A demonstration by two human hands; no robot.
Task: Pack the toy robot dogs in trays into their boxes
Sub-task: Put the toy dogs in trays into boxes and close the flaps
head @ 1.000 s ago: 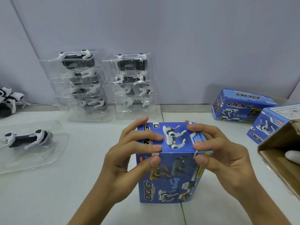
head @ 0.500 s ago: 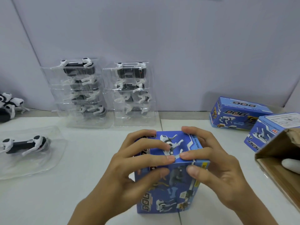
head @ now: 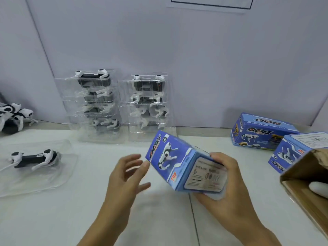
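Now a closed blue box (head: pixel 179 163), tilted, is clamped at its near end by the right hand (head: pixel 223 189).
Left hand (head: pixel 126 176), blurred, seemingly spread empty at nine o'clock; next, lay it beside finished boxes (head: pixel 260 132) at two o'clock.

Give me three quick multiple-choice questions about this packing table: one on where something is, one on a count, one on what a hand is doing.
1. Where does the single toy dog in its clear tray lie?
A. left on the table
B. inside the cardboard carton
C. on top of a blue box

2. How many blue boxes lie on the table at the right, apart from the held one?
A. none
B. two
C. five

3. What is the right hand doing?
A. resting flat on the table
B. pointing at the wall
C. gripping a tilted blue box

Answers: 1 A, it sits alone at the left, in front of the tray stacks. 2 B, a far box and a near box. 3 C, its fingers wrap the held box; the left hand is open beside it.
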